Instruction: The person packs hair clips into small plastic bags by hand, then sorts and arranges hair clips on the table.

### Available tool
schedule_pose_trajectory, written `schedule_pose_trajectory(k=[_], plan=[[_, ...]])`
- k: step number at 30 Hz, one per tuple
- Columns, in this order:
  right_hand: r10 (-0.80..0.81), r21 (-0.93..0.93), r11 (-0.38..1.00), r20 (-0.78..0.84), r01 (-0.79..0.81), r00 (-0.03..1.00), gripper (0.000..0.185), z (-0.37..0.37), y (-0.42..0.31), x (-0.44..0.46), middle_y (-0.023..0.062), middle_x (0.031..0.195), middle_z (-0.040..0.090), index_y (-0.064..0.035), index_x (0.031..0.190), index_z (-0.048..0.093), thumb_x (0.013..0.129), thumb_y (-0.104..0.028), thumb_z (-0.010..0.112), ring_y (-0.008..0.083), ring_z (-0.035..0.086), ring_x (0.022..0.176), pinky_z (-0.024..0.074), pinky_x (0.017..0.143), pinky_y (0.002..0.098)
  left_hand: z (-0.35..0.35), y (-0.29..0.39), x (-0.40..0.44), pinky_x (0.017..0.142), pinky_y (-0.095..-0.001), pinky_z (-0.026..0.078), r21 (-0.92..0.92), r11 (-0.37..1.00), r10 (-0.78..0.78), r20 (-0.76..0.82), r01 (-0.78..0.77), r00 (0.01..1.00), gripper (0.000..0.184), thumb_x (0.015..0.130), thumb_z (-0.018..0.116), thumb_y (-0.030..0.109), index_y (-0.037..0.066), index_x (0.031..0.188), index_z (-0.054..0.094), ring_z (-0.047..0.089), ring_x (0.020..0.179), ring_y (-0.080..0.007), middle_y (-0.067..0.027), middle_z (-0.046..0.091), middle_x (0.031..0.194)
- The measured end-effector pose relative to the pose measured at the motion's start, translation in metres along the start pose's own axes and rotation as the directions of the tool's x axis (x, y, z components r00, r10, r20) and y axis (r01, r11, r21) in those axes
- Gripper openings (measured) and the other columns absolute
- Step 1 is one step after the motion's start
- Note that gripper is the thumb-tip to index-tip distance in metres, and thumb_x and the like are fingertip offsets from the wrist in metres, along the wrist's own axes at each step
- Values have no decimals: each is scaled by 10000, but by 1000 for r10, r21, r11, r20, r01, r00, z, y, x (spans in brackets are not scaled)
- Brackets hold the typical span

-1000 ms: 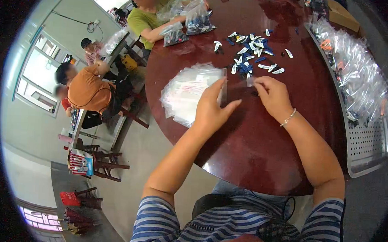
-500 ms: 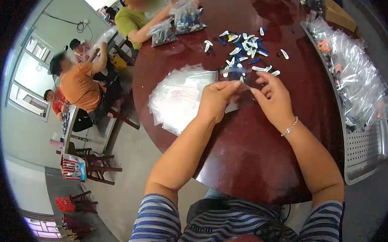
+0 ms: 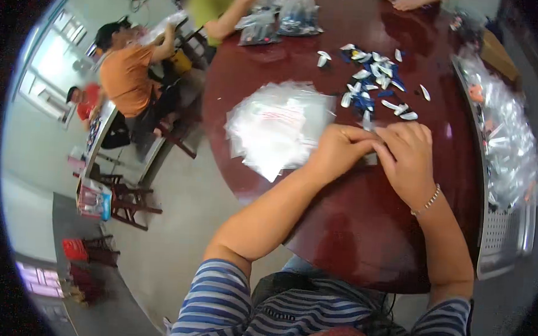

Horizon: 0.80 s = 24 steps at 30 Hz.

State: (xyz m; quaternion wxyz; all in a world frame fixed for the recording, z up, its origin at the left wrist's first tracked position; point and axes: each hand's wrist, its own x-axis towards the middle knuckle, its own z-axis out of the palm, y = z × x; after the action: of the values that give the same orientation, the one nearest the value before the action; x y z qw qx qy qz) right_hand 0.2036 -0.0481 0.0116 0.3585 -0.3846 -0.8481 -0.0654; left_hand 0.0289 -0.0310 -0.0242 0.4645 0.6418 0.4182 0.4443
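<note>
My left hand [image 3: 343,150] is closed, thumb and forefinger pinching the edge of a small clear plastic bag [image 3: 370,158]. Meeting it at the fingertips, my right hand [image 3: 408,162] is also closed on the same bag's edge. Most of the bag is hidden by the fingers, and its contents are unclear. Just beyond the hands lies a loose heap of white and dark blue snap hair clips [image 3: 381,69]. To the left of my left hand, a fanned stack of flat clear bags [image 3: 265,123] rests on the dark red table [image 3: 362,232].
A perforated metal tray [image 3: 503,238] at the right holds a pile of filled clear bags [image 3: 504,136]. Filled bags [image 3: 299,16] stand at the far side by a person in green [image 3: 207,9]. Another person's hands [image 3: 411,2] rest at the far edge. A cardboard box [image 3: 501,58] is behind the tray.
My hands have come together; the right fingers, earlier apart and raised, now pinch the bag's edge beside the left ones. The view has turned, so the table's things appear farther right.
</note>
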Motion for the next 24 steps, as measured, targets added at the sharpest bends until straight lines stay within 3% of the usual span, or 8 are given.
schedule_pose_trajectory(k=[2, 4, 10, 13, 14, 16, 22, 24], plan=[[-53, 46, 997, -29, 54, 998, 191, 1, -3, 2, 107, 959, 600, -39, 938, 643, 754, -70, 686, 293, 557, 907, 412, 836, 410, 0, -2, 0, 730, -269, 510, 151, 985, 85, 1, -85, 996, 157, 828, 664, 60, -21, 958, 702, 627, 791, -98, -90, 715, 871], [-6, 161, 987, -65, 17, 998, 173, 2, -4, 5, 123, 988, 598, -27, 921, 636, 752, -27, 673, 309, 556, 914, 420, 842, 404, 1, -1, -1, 730, -273, 512, 113, 988, 105, -18, -102, 994, 152, 821, 669, 62, -9, 950, 705, 632, 790, -98, -98, 717, 871], [46, 145, 989, -211, -15, 976, 359, -2, -9, 9, 130, 1026, 610, -21, 1102, 565, 758, 5, 666, 279, 562, 940, 423, 855, 396, -2, 1, -3, 715, -266, 514, 49, 996, 78, -7, -78, 997, 149, 840, 672, 92, -3, 949, 711, 642, 778, -100, -94, 720, 876], [86, 148, 985, 22, -88, 996, 200, -11, -4, 8, 79, 823, 615, -35, 918, 605, 734, -19, 682, 276, 573, 823, 418, 831, 388, -1, 4, -3, 717, -266, 515, 56, 997, 48, -6, -47, 999, 157, 840, 681, 112, 4, 949, 714, 648, 779, -107, -90, 722, 873], [0, 159, 987, -50, 8, 999, 112, -9, -4, 9, 78, 767, 602, -44, 813, 601, 734, -29, 680, 282, 567, 769, 413, 834, 400, -2, 5, -3, 717, -266, 515, 47, 997, 60, 14, -60, 998, 157, 840, 681, 112, 4, 949, 714, 648, 779, -107, -90, 722, 873], [-1, 153, 988, -50, 8, 999, 80, -12, -6, 10, 79, 764, 600, -49, 791, 600, 750, -26, 665, 277, 571, 764, 410, 846, 414, -3, 7, -2, 720, -265, 515, 166, 983, 74, 5, -73, 997, 166, 840, 687, 124, 9, 957, 715, 648, 780, -108, -90, 722, 877], [93, 194, 975, 91, -109, 992, 21, -25, -3, 10, 86, 760, 627, -33, 809, 583, 820, -19, 595, 279, 610, 722, 380, 968, 443, 1, 20, -5, 782, -272, 507, 36, 999, 4, 105, -8, 994, 238, 814, 724, 141, 10, 1011, 697, 642, 855, -106, -101, 714, 952], [150, 206, 965, 84, -164, 985, 18, -26, 0, 9, 82, 775, 639, -31, 824, 594, 818, -35, 611, 262, 624, 749, 369, 992, 445, 3, 12, -5, 819, -278, 497, 67, 992, 97, 100, -104, 990, 238, 831, 697, 112, 10, 1046, 684, 639, 887, -116, -103, 709, 986]])
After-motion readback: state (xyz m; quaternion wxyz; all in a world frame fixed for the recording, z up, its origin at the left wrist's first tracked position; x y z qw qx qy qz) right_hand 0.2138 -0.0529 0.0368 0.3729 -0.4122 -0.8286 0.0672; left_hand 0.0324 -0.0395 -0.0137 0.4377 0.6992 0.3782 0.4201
